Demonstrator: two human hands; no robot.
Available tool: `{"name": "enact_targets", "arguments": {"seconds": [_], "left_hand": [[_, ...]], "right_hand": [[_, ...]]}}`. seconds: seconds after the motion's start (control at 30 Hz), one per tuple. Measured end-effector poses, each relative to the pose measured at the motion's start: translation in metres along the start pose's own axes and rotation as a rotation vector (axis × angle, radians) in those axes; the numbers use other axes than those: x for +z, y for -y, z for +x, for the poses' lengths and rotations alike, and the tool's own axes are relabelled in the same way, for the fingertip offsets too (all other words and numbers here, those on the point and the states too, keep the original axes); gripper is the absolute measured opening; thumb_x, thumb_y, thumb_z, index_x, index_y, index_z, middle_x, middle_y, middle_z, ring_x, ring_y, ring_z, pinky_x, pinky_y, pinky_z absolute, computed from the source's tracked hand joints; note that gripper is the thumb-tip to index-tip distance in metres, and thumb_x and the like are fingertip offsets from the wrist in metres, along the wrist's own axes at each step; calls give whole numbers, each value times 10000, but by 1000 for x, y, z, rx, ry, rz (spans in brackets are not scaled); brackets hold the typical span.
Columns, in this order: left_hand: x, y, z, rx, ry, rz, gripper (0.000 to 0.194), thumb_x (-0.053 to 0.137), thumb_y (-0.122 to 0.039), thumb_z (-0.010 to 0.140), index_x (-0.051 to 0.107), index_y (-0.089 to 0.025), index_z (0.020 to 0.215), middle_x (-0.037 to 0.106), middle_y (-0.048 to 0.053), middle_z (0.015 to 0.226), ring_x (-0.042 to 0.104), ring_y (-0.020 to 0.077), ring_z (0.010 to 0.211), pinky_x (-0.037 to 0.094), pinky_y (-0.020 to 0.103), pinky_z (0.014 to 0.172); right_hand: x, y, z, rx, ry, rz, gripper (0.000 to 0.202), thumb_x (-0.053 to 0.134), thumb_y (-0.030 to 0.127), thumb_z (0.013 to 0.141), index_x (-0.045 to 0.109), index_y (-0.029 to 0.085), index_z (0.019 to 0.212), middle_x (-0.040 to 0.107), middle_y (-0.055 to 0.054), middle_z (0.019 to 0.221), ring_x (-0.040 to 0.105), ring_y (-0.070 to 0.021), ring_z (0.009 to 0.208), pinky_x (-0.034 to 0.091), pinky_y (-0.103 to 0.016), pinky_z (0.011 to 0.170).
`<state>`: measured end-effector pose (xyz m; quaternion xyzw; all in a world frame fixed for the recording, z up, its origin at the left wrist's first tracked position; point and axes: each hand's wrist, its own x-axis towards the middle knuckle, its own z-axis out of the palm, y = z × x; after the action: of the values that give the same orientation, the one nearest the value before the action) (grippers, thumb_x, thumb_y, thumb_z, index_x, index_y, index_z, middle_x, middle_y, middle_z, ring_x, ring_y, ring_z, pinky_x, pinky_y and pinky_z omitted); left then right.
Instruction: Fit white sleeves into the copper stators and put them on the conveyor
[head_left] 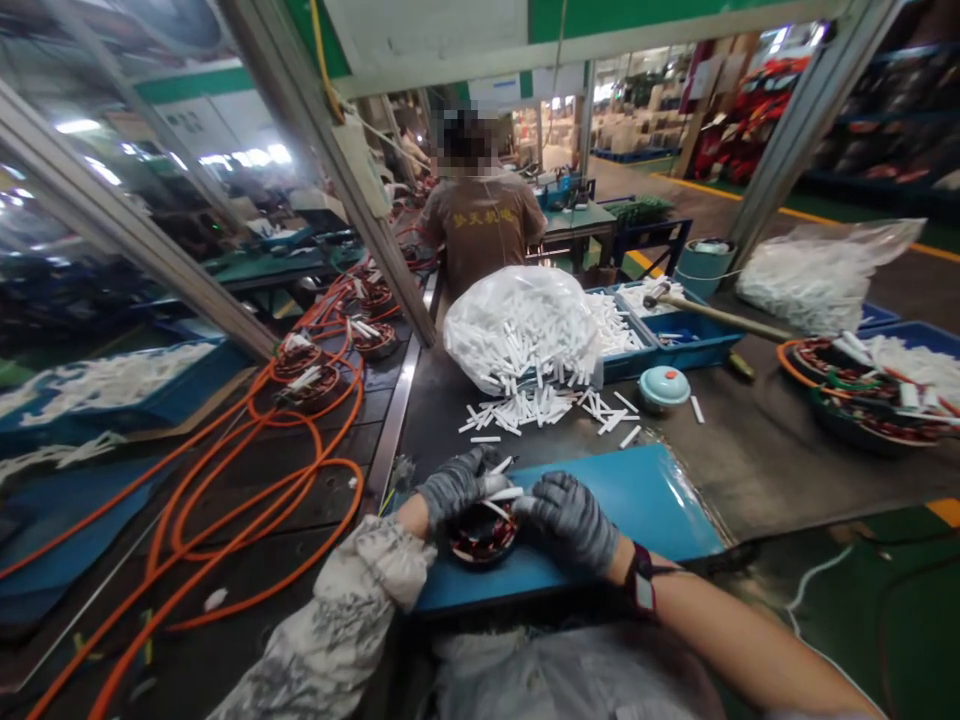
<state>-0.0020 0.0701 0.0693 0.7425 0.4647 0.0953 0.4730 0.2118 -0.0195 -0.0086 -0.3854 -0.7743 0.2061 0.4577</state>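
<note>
Both gloved hands meet over a round stator with dark windings, which sits on a blue mat at the near edge of the counter. The left hand rests on the stator's far-left rim, fingers curled shut around a few white sleeves. The right hand lies against the stator's right side, fingers bent and pinching the end of one white sleeve that points toward the left hand.

Beyond the stator, loose white sleeves lie scattered on the counter below a bulging clear bag full of the same. To the right of that bag stands a small teal lidded pot, with blue bins behind it. Left of the stator, orange cables loop over a dark conveyor carrying further stators. A person in a brown shirt stands beyond the bag, back turned.
</note>
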Motion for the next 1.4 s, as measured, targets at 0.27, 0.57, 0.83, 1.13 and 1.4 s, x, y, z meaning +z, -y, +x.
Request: {"name": "enact_targets", "arguments": {"seconds": [0.27,0.57,0.83,1.13,1.4], "left_hand": [[18,-49,13,49,-138,521,273,769,-324,800,746,-186,1034,768,69,995,698,238,933,531,343,890],[21,-58,13,277,-46,602,247,693,-392,939,791,-232,1100,800,49,1034,728,217,978,527,314,912],[19,-53,-22,88,-97,880,336,563,-428,1032,786,-199,1135,792,111,1033,723,268,1000,514,426,988],[24,-6,-41,230,-64,470,366,388,-273,1077,717,-205,1223,759,56,1176,671,195,1114,482,347,1086],[23,-6,-38,226,-70,460,267,502,-250,1035,735,-209,1159,760,62,1150,660,214,1130,439,381,1127]], "right_hand": [[-26,-14,-3,562,-42,802,584,734,494,910,612,296,1446,721,-80,1366,652,-269,1282,474,-504,1145],[-30,-27,-5,460,124,762,604,651,636,940,643,292,1436,637,-52,1499,552,-261,1422,332,-502,1274],[-47,-30,31,324,459,490,492,587,608,988,745,231,1261,767,-73,1276,702,-261,1169,526,-458,1093],[-46,-35,43,287,585,386,452,604,588,980,779,225,1186,806,-63,1131,735,-245,1027,583,-403,941],[-42,-31,46,371,556,430,421,714,594,892,819,208,1023,809,-10,898,722,-197,829,571,-304,746]]}}
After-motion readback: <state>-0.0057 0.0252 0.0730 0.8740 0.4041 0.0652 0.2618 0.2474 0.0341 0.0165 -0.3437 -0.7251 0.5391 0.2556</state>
